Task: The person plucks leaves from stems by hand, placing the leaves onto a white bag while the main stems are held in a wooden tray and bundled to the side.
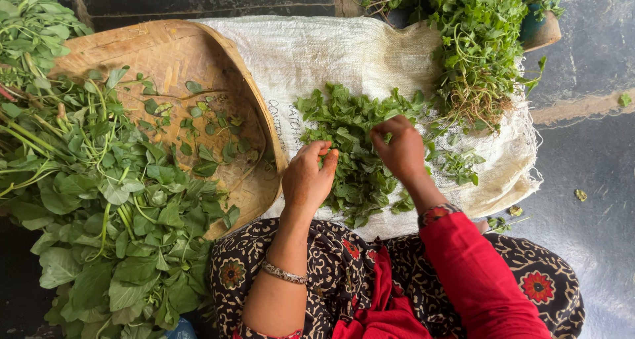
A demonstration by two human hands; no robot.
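A loose heap of plucked green leaves [357, 150] lies on the middle of a white woven sack [317, 54] spread on the floor; the leaves are small, fresh and deep green, piled unevenly. The left hand [307, 177] rests at the heap's left edge, fingers curled in, pinching a leaf or two. The right hand [399, 147] sits on the heap's top, fingers bent down into the leaves, though what it grips cannot be made out. A woven bamboo tray [178, 54] overlaps the sack's left edge.
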